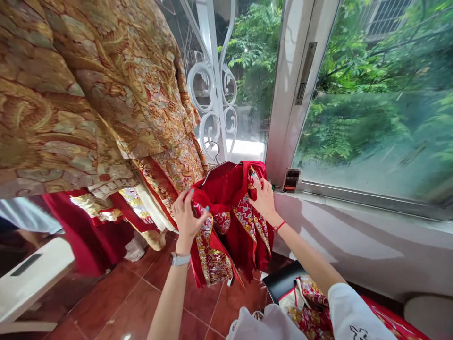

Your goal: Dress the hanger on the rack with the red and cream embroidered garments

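The lower edge of the red garment (230, 257) hangs nearest, in uneven points, below and left of the window frame (288, 85). Its plain cloth is deep red with a soft, velvety look; wide bands down the front carry dense silver and gold embroidery, edged in yellow, and a patterned piece sits at the neck.

At its shoulders are both hands. The left hand (187, 217), farther from the window frame, has a half-spread grip: thumb and fingertips stand apart against the shoulder cloth. The right hand (264, 200), closer to the window frame, has bent fingers on the embroidered shoulder. I cannot tell whether either grip pinches fabric.

Behind, a thin hanger (214, 171) shows at the neck. Gold-patterned robes (106, 94) hang well left of the window frame, and a white scrolled grille (212, 71) stands just left of it.
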`<control>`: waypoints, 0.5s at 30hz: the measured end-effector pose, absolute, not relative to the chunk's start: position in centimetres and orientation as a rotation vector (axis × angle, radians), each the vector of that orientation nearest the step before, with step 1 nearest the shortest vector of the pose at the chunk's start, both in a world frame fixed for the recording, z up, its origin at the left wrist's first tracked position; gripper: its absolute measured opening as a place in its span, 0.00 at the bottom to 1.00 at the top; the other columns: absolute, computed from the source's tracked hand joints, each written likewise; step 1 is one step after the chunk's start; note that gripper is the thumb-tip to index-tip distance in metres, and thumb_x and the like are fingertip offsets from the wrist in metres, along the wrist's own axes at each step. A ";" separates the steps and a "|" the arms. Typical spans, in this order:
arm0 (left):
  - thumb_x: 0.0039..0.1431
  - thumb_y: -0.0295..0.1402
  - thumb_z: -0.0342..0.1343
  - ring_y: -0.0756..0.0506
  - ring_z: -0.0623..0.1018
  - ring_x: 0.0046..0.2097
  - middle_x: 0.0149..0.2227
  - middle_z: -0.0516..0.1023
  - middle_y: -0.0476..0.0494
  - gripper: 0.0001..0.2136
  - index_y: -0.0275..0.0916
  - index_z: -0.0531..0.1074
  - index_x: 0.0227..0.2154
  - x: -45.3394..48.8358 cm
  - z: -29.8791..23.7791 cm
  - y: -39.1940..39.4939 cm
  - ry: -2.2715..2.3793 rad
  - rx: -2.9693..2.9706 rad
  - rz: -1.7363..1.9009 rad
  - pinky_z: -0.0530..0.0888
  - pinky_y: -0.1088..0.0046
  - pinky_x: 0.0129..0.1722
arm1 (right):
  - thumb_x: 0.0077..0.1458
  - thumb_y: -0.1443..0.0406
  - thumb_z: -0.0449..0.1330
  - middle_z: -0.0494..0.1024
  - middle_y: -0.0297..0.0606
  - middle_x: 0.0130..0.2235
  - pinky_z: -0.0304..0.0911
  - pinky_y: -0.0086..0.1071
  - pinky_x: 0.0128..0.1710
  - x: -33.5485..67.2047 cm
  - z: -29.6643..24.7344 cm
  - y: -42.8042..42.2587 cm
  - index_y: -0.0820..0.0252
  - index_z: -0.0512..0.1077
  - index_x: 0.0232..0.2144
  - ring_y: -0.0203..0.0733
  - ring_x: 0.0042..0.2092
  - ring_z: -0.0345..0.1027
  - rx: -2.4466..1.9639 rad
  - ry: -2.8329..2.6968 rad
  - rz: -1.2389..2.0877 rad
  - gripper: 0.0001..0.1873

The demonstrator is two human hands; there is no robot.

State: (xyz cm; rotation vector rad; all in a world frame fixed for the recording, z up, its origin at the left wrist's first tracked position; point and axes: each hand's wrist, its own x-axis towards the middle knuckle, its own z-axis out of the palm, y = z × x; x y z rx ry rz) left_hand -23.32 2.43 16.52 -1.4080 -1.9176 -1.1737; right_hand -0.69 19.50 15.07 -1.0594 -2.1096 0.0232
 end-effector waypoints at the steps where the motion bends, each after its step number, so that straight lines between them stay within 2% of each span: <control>1: 0.54 0.41 0.58 0.32 0.63 0.64 0.62 0.64 0.29 0.29 0.37 0.65 0.59 -23.2 16.0 1.9 -1.933 -1.438 -1.099 0.56 0.49 0.64 | 0.52 0.64 0.61 0.61 0.54 0.59 0.59 0.53 0.55 -0.3 14.1 19.9 0.58 0.54 0.66 0.60 0.58 0.55 -1.057 -2.105 0.023 0.41; 4: 0.60 0.35 0.53 0.34 0.60 0.67 0.65 0.61 0.31 0.26 0.38 0.62 0.61 -24.1 15.3 0.6 -1.969 -1.554 -1.042 0.55 0.49 0.65 | 0.57 0.69 0.53 0.65 0.50 0.58 0.64 0.46 0.52 0.8 12.4 21.1 0.57 0.58 0.64 0.53 0.54 0.63 -1.012 -2.113 0.094 0.32; 7: 0.62 0.28 0.46 0.39 0.62 0.66 0.64 0.63 0.32 0.27 0.38 0.56 0.64 -26.5 16.0 -0.3 -2.008 -1.649 -1.184 0.59 0.54 0.65 | 0.57 0.72 0.46 0.72 0.46 0.51 0.67 0.36 0.42 2.0 12.7 22.0 0.56 0.59 0.63 0.45 0.42 0.70 -1.028 -2.081 0.191 0.32; 9: 0.61 0.27 0.46 0.41 0.63 0.66 0.63 0.64 0.35 0.26 0.39 0.58 0.63 -27.7 16.7 -1.1 -2.021 -1.650 -1.276 0.61 0.56 0.65 | 0.56 0.73 0.45 0.74 0.43 0.47 0.67 0.35 0.41 2.8 13.4 22.3 0.57 0.62 0.61 0.43 0.39 0.71 -1.051 -2.030 0.202 0.31; 13: 0.61 0.32 0.51 0.38 0.67 0.60 0.55 0.69 0.34 0.17 0.39 0.68 0.52 -26.8 15.9 -2.5 -2.007 -1.235 -1.341 0.63 0.54 0.61 | 0.53 0.68 0.52 0.74 0.43 0.46 0.68 0.38 0.41 3.4 13.8 21.1 0.58 0.66 0.57 0.46 0.41 0.71 -1.072 -2.025 0.211 0.28; 15: 0.58 0.37 0.55 0.36 0.70 0.55 0.49 0.71 0.34 0.18 0.38 0.68 0.51 -25.3 14.6 -2.6 -2.052 -1.052 -1.299 0.65 0.52 0.58 | 0.51 0.63 0.58 0.73 0.46 0.50 0.69 0.41 0.41 2.6 13.1 20.1 0.58 0.61 0.61 0.51 0.46 0.71 -1.063 -2.078 0.240 0.34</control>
